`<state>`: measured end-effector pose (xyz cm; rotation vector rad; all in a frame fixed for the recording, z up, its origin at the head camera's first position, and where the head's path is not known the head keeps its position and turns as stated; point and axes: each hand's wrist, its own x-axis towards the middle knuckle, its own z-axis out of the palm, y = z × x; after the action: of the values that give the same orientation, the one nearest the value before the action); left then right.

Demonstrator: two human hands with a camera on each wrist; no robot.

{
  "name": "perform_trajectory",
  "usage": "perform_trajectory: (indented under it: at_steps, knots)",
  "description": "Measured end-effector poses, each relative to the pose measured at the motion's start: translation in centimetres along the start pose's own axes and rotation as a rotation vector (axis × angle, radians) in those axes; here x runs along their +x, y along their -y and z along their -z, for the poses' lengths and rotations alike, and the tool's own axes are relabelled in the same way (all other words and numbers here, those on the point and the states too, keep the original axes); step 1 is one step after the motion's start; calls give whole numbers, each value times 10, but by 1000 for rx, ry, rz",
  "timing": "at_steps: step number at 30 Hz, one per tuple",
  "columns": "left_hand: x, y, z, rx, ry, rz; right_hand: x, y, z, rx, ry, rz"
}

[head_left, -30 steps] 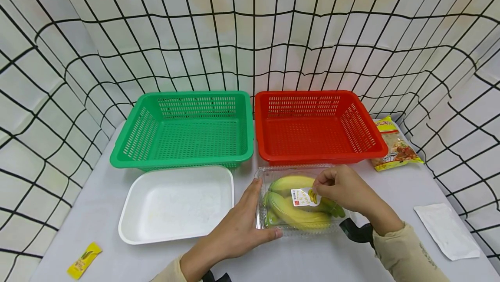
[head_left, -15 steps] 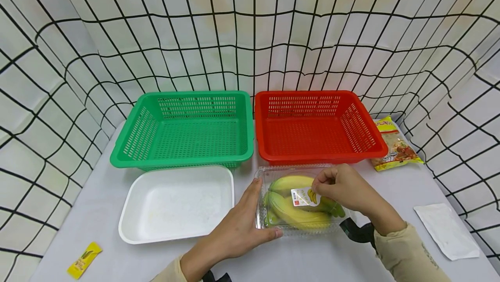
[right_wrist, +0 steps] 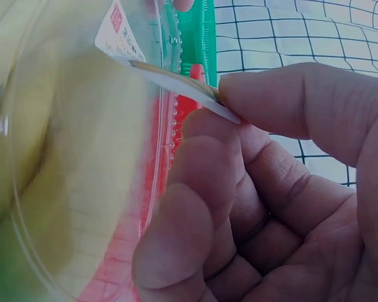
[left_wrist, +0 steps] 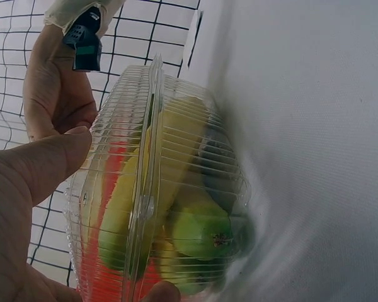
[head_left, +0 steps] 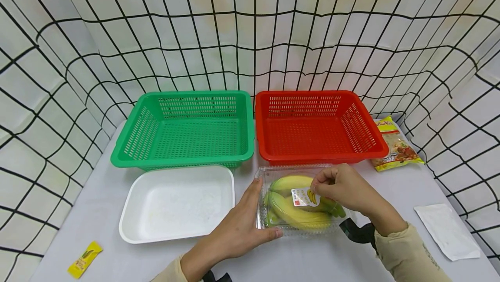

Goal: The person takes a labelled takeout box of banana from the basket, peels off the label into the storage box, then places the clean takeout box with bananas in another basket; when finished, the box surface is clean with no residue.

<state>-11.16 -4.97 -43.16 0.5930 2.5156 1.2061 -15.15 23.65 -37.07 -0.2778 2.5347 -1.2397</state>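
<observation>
A clear plastic clamshell container (head_left: 261,221) with yellow-green bananas (head_left: 300,217) inside stands on the table. My left hand (head_left: 238,230) holds its left end, thumb along the near side and fingers at the left edge. In the left wrist view, the thumb and a fingertip (left_wrist: 162,292) touch the container. On the lid is a white label sticker (head_left: 300,197) with a banana picture. My right hand (head_left: 347,188) pinches the sticker's right end between thumb and curled forefinger. In the right wrist view that end is lifted off the lid, while the other end lies against it.
Behind stand a green basket (head_left: 195,162) and a red basket (head_left: 320,159). A white tray (head_left: 175,204) lies left of the container. A yellow sachet (head_left: 85,259) is at the front left, a food packet (head_left: 396,147) and a white packet (head_left: 447,231) at the right. Black netting surrounds the table.
The right hand and the sticker's pinched end have shifted very slightly left. The left hand, container and other things look unmoved.
</observation>
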Motion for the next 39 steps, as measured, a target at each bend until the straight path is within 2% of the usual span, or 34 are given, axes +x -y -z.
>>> perform_trajectory:
  at_steps: [20,31,39]
  knots:
    - [0,0,0,3,1,-1,-2,6,2,57,44,48]
    - [0,-2,1,0,1,-1,1,12,-2,68,47,31]
    - [-9,-3,7,21,-27,4,9,20,-9,83,48,58]
